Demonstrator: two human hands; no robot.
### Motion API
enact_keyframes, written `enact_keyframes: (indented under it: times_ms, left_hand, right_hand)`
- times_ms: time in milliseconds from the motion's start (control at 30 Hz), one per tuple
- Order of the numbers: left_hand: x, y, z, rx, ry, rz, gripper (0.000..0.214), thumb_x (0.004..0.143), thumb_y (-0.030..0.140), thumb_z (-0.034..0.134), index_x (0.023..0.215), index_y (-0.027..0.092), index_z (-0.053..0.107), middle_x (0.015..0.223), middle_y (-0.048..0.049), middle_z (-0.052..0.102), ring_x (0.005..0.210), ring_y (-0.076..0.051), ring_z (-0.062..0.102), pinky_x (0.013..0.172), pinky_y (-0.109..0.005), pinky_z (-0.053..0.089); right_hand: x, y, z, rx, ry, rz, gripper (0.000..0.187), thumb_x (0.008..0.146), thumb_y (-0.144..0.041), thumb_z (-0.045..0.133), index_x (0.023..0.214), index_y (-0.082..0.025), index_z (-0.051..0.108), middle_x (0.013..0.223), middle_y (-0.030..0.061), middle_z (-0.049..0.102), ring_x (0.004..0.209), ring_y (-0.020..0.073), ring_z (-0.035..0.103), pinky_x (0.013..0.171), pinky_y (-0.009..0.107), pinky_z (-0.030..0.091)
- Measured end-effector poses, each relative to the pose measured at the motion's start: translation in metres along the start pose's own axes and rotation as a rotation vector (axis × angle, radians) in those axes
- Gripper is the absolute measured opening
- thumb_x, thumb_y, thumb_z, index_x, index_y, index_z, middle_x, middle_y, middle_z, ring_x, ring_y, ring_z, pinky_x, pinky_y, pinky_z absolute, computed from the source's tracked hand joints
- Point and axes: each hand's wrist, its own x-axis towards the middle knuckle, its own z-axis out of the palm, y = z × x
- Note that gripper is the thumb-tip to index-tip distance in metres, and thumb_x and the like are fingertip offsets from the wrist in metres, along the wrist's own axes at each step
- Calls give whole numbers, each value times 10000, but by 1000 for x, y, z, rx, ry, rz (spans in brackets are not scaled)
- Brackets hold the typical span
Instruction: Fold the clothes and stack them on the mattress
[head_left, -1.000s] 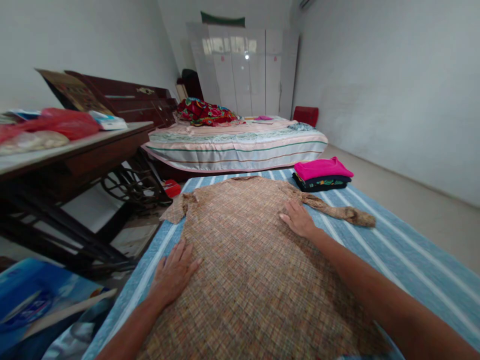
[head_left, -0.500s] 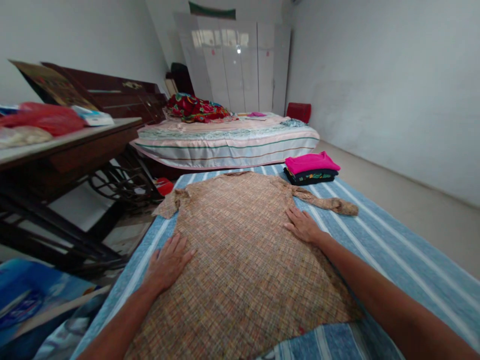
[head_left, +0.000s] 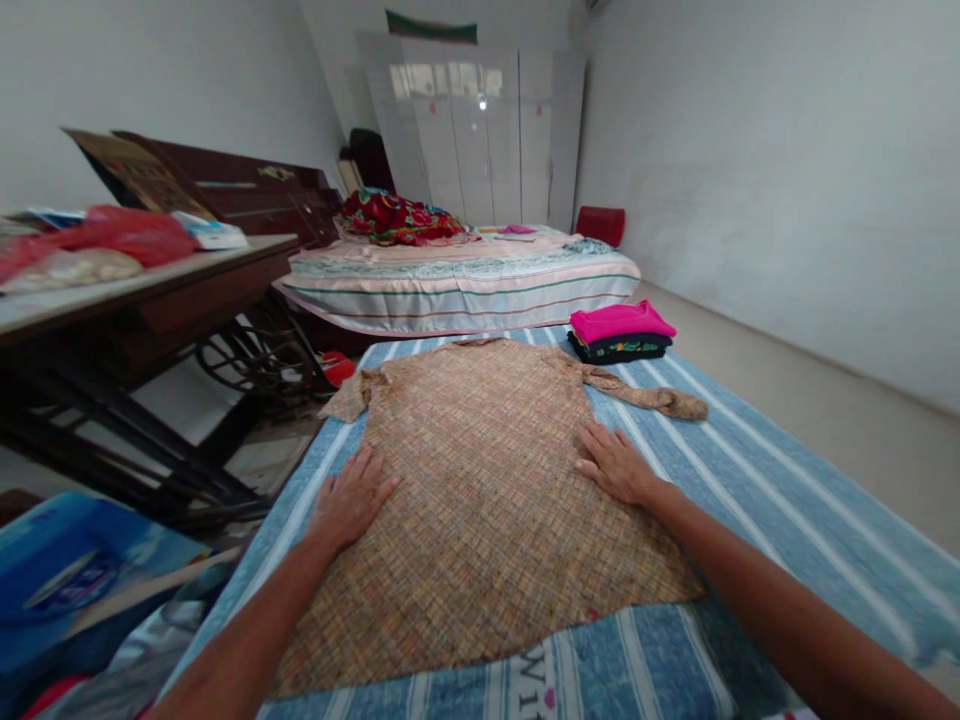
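A brown checked long-sleeved shirt (head_left: 480, 500) lies spread on a blue bed sheet with white stripes (head_left: 780, 490), its collar at the far end. My left hand (head_left: 352, 500) rests flat on the shirt's left edge, fingers stretched out. On the right edge lies my right hand (head_left: 616, 462), also open, palm down. Past it, the right sleeve (head_left: 660, 400) stretches out to the side, twisted and bunched. The left sleeve (head_left: 351, 396) looks short and crumpled near the bed's left edge.
Folded clothes (head_left: 622, 325), pink over black, sit at the far right of the sheet. Beyond stands another bed (head_left: 465, 290) with a red floral blanket (head_left: 401, 215). A sewing-machine table (head_left: 217, 265) and a blue package (head_left: 82, 570) are on the left.
The view has shifted slightly, so more of the shirt's bottom hem and printed letters on the sheet show. Both hands stay flat on the shirt's side edges.
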Motion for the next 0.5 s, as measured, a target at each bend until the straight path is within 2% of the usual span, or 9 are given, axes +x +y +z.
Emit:
enact_keyframes:
  times_ms: [133,267,367,433,500]
  left_hand:
    - [0,2,1,-46,59,-73,553,907,415,286,1358,107,374,1493,-171,247,1355,-300,245,1019,-534,297]
    - [1,1,0,-33,-3,-5,462,915,345,280,1309,166,442,1466,-137,327,1367,-285,225,1021,-566,273]
    - [2,6,-5,-42,11,-46,472,911,366,288,1312,161,433,1467,-138,322,1362,-294,238,1021,-577,275]
    - [-1,19,-12,-52,51,-113,518,903,401,302,1326,121,404,1467,-167,307,1349,-302,266,1027,-564,284]
    - [-9,44,-24,-67,75,-78,520,892,409,331,1294,98,439,1444,-186,340,1340,-308,286,1047,-525,278]
  right_hand:
    - [-14,-7,2,14,-15,-65,667,918,-562,240,1434,-143,298,1498,135,248,1385,254,194,1099,485,180]
    - [-20,-5,0,86,-39,-18,633,926,-530,229,1439,-163,289,1495,122,263,1381,244,209,1089,484,217]
    - [-27,-2,-5,116,6,-1,607,937,-500,204,1435,-165,297,1496,114,265,1379,234,218,1089,469,231]
    - [-33,0,-7,92,45,-16,600,939,-496,206,1433,-169,301,1494,112,272,1377,237,223,1092,473,227]
    - [-40,0,-6,51,68,-44,597,938,-498,217,1437,-179,292,1491,111,281,1375,245,227,1092,484,222]
